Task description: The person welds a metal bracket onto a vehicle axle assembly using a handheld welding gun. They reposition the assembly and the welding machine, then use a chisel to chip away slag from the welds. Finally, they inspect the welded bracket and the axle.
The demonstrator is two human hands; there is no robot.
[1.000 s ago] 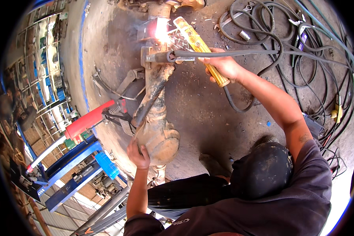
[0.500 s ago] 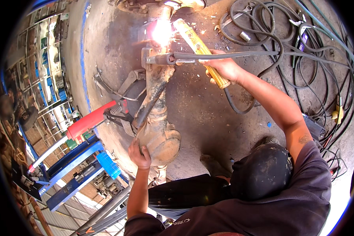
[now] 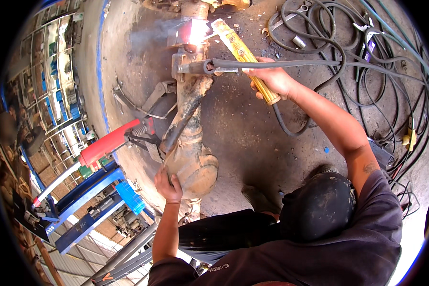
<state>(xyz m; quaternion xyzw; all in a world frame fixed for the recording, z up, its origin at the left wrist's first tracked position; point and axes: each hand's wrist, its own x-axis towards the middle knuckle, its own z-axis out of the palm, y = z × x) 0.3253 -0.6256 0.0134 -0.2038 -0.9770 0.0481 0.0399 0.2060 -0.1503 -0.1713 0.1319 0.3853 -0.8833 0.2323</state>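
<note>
My right hand (image 3: 275, 82) is wrapped around a yellow electrode holder (image 3: 240, 53), slanting up and left. A thin electrode reaches from its tip to a bright welding arc (image 3: 198, 32) on a rusty vehicle axle (image 3: 190, 138); the glare hides the joint. My left hand (image 3: 168, 186) has curled fingers against the left edge of the rounded axle housing (image 3: 202, 176), thumb apart. A black cable (image 3: 291, 64) crosses by my right hand to a dark cylindrical fitting (image 3: 195, 68) on the axle. The holder's own cable (image 3: 283, 126) loops beneath my wrist.
Coiled cables (image 3: 329, 28) and a wrench (image 3: 291, 18) lie on the floor at the upper right. A red jack (image 3: 110, 143) stands left of the axle. Farther left are a blue frame (image 3: 88, 193) and a blue container (image 3: 130, 198). My dark-trousered knee (image 3: 319, 207) is below my right arm.
The arc's glare has shrunk, and smoke drifts left from it. The holder's tip has risen slightly toward the top of the view. Both hands keep their places.
</note>
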